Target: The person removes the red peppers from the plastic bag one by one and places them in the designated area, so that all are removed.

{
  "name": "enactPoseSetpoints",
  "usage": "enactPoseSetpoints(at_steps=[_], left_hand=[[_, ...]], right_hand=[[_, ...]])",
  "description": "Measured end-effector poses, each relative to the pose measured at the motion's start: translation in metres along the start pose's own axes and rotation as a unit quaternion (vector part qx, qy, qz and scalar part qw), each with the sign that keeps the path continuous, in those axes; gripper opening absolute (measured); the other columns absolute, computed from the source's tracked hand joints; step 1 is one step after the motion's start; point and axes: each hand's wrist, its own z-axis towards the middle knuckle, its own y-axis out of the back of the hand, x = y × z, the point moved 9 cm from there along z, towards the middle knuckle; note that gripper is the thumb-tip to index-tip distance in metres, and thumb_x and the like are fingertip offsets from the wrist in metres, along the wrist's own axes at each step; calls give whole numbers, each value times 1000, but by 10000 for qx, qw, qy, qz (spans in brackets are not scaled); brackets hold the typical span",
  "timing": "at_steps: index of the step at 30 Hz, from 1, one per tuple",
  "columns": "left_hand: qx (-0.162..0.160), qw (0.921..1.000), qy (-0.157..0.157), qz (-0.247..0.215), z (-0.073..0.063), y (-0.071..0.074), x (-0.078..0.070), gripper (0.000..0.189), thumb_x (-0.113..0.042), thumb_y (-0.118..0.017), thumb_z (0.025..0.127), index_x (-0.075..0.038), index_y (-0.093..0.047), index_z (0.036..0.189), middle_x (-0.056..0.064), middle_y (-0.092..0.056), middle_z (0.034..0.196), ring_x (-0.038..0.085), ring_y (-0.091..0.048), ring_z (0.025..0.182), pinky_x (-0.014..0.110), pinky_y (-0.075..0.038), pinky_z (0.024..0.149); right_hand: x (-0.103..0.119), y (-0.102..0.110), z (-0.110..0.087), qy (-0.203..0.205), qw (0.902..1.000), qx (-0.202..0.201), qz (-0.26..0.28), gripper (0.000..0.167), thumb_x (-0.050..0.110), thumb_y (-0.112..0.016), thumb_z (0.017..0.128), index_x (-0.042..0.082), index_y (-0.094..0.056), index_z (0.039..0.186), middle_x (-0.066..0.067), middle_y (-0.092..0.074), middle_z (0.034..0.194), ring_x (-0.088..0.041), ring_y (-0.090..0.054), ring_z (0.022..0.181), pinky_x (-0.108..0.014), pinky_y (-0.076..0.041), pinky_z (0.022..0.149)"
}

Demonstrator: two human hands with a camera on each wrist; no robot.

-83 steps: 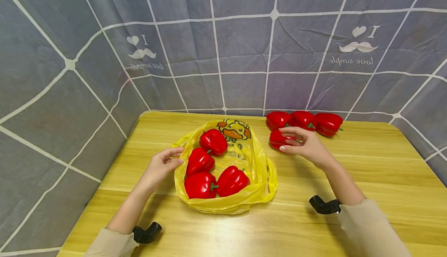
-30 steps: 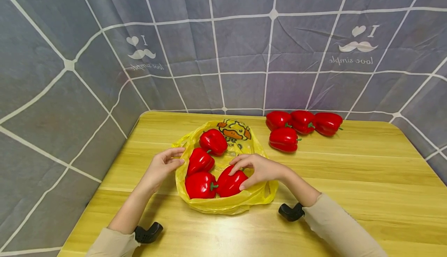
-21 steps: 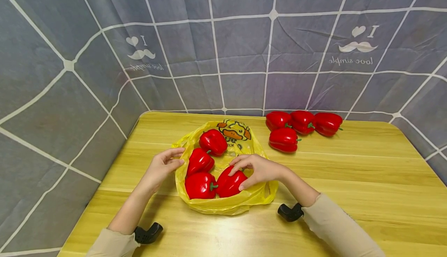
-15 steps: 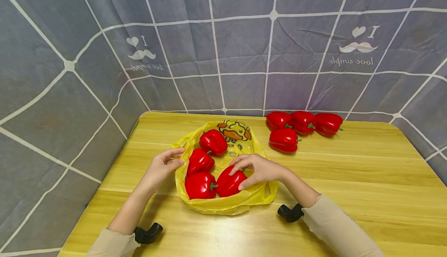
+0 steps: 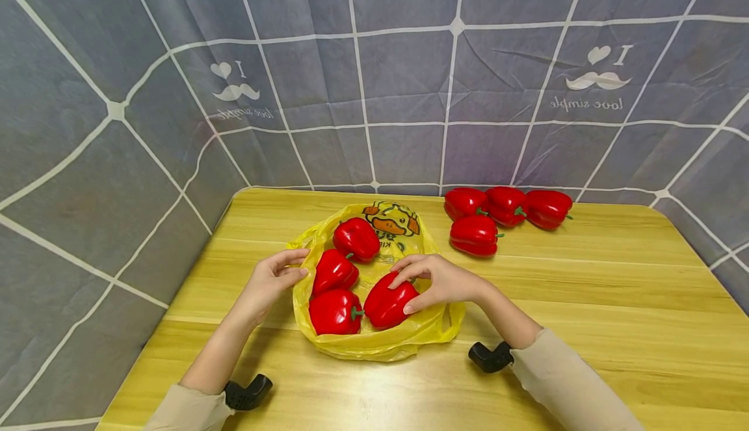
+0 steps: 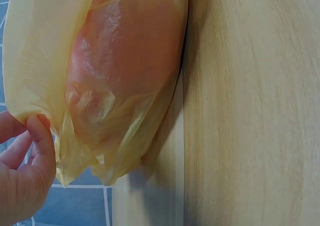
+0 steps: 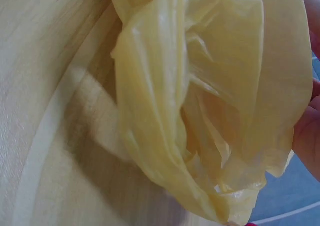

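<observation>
A yellow plastic bag (image 5: 374, 350) with a duck print lies with its mouth open on the table, red bell peppers inside. My left hand (image 5: 269, 285) pinches the bag's left rim between thumb and fingers; the left wrist view shows the same hold on the film (image 6: 37, 85). Inside the bag at the front right, my right hand (image 5: 441, 281) grips a red bell pepper (image 5: 386, 304) from above, thumb on the near side. Other bell peppers (image 5: 335, 312) lie along the bag's left side. In the right wrist view the bag's side (image 7: 155, 95) hides the gripped pepper.
Several more red bell peppers (image 5: 474, 235) sit together on the table at the back right, beyond the bag. The wooden table (image 5: 585, 301) meets a grey checked curtain (image 5: 404, 86) at its back and left. Black wrist mounts (image 5: 248, 392) stick out from both forearms.
My right hand has come from the loose peppers at the back right into the bag. Just now the gripped pepper has shifted slightly up and right. My left hand has stayed put.
</observation>
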Motion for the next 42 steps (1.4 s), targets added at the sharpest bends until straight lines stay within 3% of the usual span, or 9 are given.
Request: enactPoseSetpoints(at_steps=[21,42], left_hand=[[9,10000,-6,21,0,1,-3,42,-4,-59,89,7,-49,129,23,-53,117,9,-57,87,18,-48,77],[55,10000,-19,37,-3,2,-7,44,-6,-60,90,6,-48,130,24,-52,119,12,-56,88,18,-48,78]], right_hand=[[8,17,-6,216,9986,-391,273,35,14,-78,75,6,-68,108,-12,-52,126,-29,-44,118,-41,-48,88],[23,42,-21,332,9935,-1086,51,35,11,-78,74,9,-69,108,-10,-55,125,-26,-49,116,-41,-45,93]])
